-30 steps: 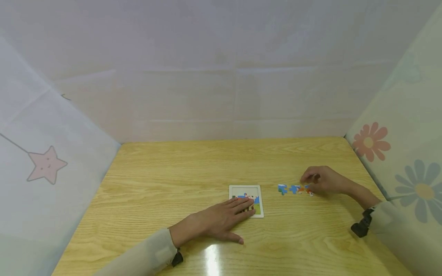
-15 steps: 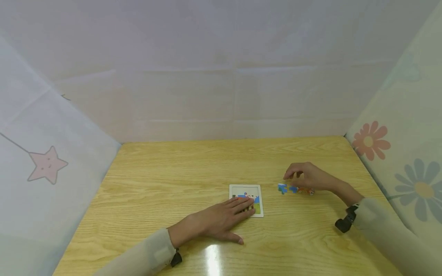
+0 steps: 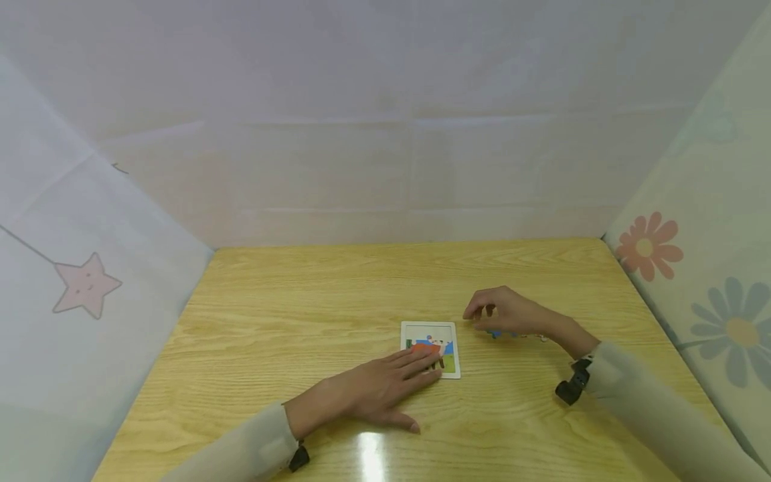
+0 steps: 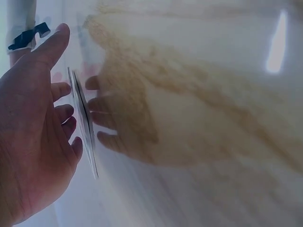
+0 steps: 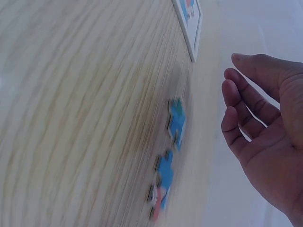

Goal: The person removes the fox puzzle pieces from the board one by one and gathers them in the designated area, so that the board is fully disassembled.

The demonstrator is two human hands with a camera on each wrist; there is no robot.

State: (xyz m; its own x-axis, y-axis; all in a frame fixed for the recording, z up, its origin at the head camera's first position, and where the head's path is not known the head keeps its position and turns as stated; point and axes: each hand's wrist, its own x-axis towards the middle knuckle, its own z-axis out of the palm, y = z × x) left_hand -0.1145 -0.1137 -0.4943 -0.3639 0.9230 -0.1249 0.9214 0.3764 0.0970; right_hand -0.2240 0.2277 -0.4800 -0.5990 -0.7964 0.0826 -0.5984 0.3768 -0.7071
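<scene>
The left hand (image 3: 382, 389) rests, fingers straight, on the puzzle (image 3: 429, 331); the right hand (image 3: 513, 314), relaxed and empty, hovers over pieces (image 5: 165, 171) at right.

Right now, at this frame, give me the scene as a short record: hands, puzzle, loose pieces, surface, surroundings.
Left hand: fingers extended over the puzzle frame
Right hand: raised above the table, fingers loosely curved, nothing visibly held
Puzzle: white-rimmed, partly covered by the left hand; blue, red and green areas show
Loose pieces: right of the frame, partly hidden by the right hand in the head view
Surface: wood-grain table
Surroundings: pink star left, printed flowers right
</scene>
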